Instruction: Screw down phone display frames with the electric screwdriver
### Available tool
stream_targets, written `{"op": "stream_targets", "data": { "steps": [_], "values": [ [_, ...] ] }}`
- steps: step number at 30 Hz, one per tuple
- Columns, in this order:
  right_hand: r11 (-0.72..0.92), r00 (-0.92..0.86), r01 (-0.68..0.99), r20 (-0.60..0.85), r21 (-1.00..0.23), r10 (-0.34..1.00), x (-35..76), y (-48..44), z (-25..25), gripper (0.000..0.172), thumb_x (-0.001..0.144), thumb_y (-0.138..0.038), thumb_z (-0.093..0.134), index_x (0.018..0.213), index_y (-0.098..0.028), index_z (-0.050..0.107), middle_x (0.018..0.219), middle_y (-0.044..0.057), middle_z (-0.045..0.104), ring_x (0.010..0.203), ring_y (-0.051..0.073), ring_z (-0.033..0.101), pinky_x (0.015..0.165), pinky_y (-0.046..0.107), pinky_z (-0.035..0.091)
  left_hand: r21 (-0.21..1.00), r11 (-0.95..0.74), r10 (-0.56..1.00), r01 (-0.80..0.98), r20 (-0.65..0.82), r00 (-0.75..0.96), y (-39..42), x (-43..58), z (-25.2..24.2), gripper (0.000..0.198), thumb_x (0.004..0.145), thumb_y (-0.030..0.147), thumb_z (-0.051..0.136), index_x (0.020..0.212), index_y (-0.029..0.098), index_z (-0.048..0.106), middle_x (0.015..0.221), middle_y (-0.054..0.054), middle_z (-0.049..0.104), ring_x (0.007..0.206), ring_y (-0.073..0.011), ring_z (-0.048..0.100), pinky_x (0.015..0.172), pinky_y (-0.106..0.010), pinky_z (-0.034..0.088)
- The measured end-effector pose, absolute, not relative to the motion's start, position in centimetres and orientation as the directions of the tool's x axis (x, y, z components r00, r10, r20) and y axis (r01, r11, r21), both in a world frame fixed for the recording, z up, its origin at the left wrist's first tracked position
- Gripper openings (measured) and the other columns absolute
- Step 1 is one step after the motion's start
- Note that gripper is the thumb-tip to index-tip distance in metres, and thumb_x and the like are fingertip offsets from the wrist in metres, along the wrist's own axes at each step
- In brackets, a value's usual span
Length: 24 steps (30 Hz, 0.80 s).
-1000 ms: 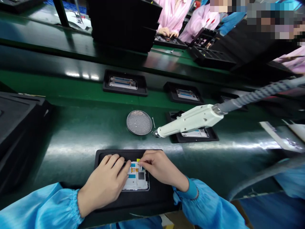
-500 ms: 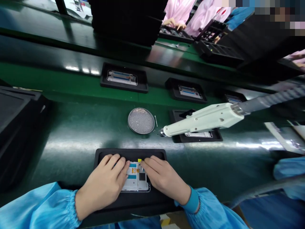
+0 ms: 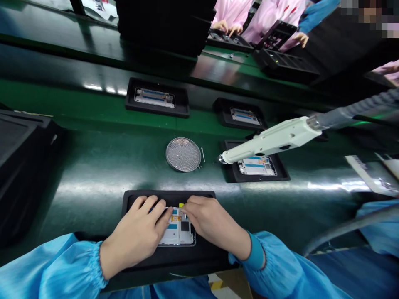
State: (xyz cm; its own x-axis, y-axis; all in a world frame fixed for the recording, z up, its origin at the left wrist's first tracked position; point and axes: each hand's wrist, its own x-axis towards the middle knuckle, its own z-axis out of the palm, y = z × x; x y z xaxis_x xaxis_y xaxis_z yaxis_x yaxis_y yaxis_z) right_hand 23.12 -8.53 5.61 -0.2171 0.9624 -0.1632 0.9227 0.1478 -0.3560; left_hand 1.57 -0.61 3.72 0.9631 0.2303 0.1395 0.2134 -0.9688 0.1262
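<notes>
An opened phone assembly, silvery with blue strips and an orange flex cable, lies in a black tray in front of me. My left hand rests over its left part, fingers spread and bent toward the far edge, the thumb near the cable. At the upper right corner, the fingers of my right hand are pinched together beside a yellow tab. What they hold, if anything, is hidden. My hands cover much of the assembly's left end and far edge.
A pale electric screwdriver hangs over another tray with a phone assembly. A round grey dish of small parts and a white swab lie beyond my tray. More trays stand farther back. Co-workers' hands show across the line.
My right fingers have drawn together more closely near the yellow tab. The screwdriver has swung up and right, uncovering more of the phone assembly below. The view has shifted slightly.
</notes>
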Motion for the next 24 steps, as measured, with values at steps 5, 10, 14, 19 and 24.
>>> {"op": "stream_targets", "data": {
  "steps": [5,10,14,19,24],
  "values": [
    [0.013,-0.117,0.904,-0.218,-0.428,0.969,23.0,-7.6,6.1,0.022,0.091,-0.012,0.054,0.075,-0.015,0.07,0.073,0.005,0.069,0.066,0.014,0.063,0.062,0.027,0.042,0.085,-0.976,0.209,0.198,0.155,0.965,-0.9,1.7,3.5,0.039,0.094,0.013,0.052,0.131,0.006,0.059,0.122,-0.018,0.062,0.111,-0.0377,0.054,0.091,-0.051,0.042],
    [-0.117,-0.026,0.832,-0.247,-0.542,0.969,23.5,-7.5,5.8,0.017,0.088,-0.018,0.065,0.071,-0.019,0.071,0.067,-0.001,0.07,0.058,0.01,0.06,0.058,0.023,0.041,0.15,-0.968,0.236,0.199,0.292,0.927,-0.9,1.3,3.0,0.029,0.096,0.015,0.053,0.119,0.001,0.065,0.115,-0.018,0.065,0.106,-0.0355,0.057,0.089,-0.05,0.047],
    [-0.149,0.003,0.784,-0.237,-0.602,0.972,23.8,-7.6,5.4,0.014,0.087,-0.019,0.066,0.073,-0.019,0.071,0.063,-0.003,0.067,0.053,0.008,0.057,0.054,0.021,0.04,0.175,-0.967,0.233,0.184,0.329,0.915,-0.8,0.9,2.9,0.025,0.096,0.014,0.054,0.112,0.0,0.067,0.114,-0.02,0.066,0.107,-0.0334,0.058,0.091,-0.048,0.049],
    [-0.073,-0.025,0.78,-0.147,-0.622,0.989,23.7,-8.4,4.8,0.012,0.088,-0.018,0.063,0.08,-0.018,0.072,0.069,0.0,0.066,0.062,0.01,0.059,0.058,0.023,0.044,0.165,-0.964,0.247,0.207,0.279,0.928,-0.8,1.0,3.1,0.031,0.095,0.018,0.054,0.121,0.004,0.064,0.115,-0.02,0.064,0.105,-0.0367,0.058,0.087,-0.052,0.049],
    [0.048,-0.098,0.778,-0.046,-0.626,0.994,23.6,-9.5,4.4,0.024,0.097,-0.021,0.049,0.093,-0.017,0.071,0.086,0.007,0.07,0.08,0.015,0.066,0.072,0.028,0.053,0.103,-0.974,0.222,0.203,0.234,0.947,-1.0,1.5,3.3,0.032,0.095,0.018,0.054,0.122,0.002,0.063,0.116,-0.019,0.064,0.107,-0.0377,0.057,0.089,-0.052,0.047]
  ]
}}
